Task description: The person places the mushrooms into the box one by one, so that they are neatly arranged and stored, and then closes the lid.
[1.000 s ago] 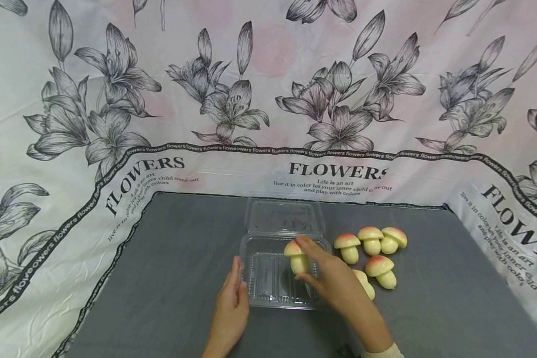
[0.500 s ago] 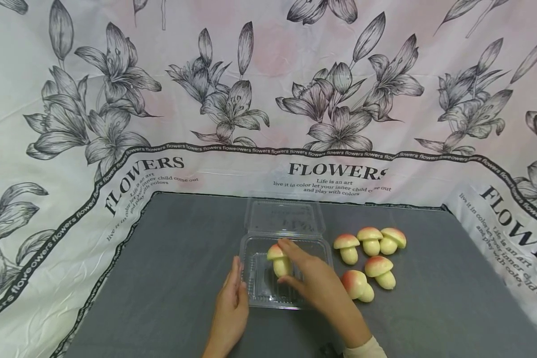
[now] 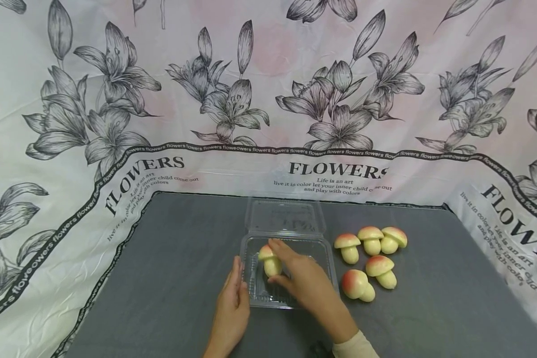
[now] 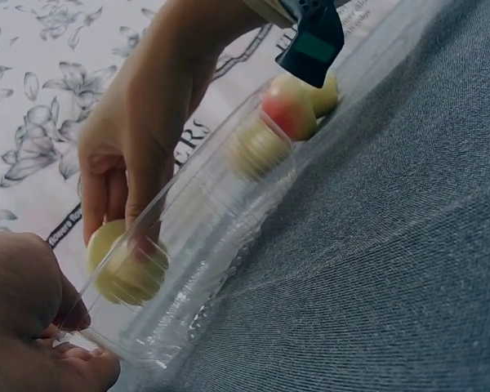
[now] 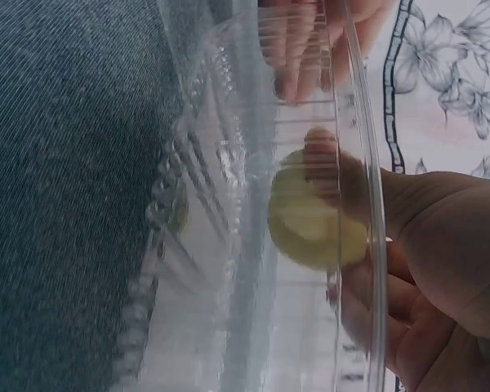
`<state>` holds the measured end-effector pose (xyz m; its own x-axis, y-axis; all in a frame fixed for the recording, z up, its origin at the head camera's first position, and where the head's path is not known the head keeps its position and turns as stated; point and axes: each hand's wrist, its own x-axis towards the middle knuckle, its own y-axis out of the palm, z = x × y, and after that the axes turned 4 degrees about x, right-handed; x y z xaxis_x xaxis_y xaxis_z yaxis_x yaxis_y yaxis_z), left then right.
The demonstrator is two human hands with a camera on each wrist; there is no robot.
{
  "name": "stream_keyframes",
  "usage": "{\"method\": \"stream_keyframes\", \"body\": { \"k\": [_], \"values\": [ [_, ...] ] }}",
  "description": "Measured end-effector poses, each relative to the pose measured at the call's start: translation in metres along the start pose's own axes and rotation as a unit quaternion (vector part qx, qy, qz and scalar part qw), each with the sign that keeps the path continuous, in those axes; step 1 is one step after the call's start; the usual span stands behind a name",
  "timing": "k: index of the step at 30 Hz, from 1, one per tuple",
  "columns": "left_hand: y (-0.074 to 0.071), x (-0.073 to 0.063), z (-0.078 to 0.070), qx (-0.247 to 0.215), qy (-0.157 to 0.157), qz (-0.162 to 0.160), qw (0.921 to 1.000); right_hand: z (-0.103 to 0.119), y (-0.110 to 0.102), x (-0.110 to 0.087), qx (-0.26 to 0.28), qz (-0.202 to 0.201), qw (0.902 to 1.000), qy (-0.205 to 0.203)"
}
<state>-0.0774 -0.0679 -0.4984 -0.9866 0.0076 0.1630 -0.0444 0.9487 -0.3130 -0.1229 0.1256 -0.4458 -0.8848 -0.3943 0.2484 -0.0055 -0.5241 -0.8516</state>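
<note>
A toy mushroom (image 3: 272, 267) with a pale yellow stem and red-tinged cap is in my right hand (image 3: 312, 284), pinched between thumb and fingers. This mushroom sits within the left part of a clear plastic clamshell box (image 3: 291, 306), low behind its front wall in the right wrist view. The box's lid (image 3: 284, 217) is folded back behind it. My left hand (image 3: 230, 309) rests along the box's left side, fingers mostly straight against the wall. In the left wrist view, its fingertips (image 4: 75, 314) are right at the box's corner.
Several more toy mushrooms lie on the grey tabletop (image 3: 174, 258) right of the box, the nearest mushroom (image 3: 355, 285) close to its right wall. A floral cloth (image 3: 232, 171) hangs behind the table and along its sides.
My right hand has carried the mushroom leftward across the box, from its right part to its left part. The left hand stays at the box's left side.
</note>
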Motion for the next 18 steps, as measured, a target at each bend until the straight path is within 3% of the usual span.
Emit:
{"method": "stream_keyframes", "body": {
  "k": [11,18],
  "values": [
    [0.000,0.000,0.000,0.015,-0.014,0.005,0.9998,0.003,0.014,0.007,0.000,-0.006,1.0000,0.004],
    [0.000,0.001,-0.002,0.002,-0.024,0.009,0.9997,0.006,0.023,0.012,-0.025,-0.013,0.9995,0.013]
  ]
}}
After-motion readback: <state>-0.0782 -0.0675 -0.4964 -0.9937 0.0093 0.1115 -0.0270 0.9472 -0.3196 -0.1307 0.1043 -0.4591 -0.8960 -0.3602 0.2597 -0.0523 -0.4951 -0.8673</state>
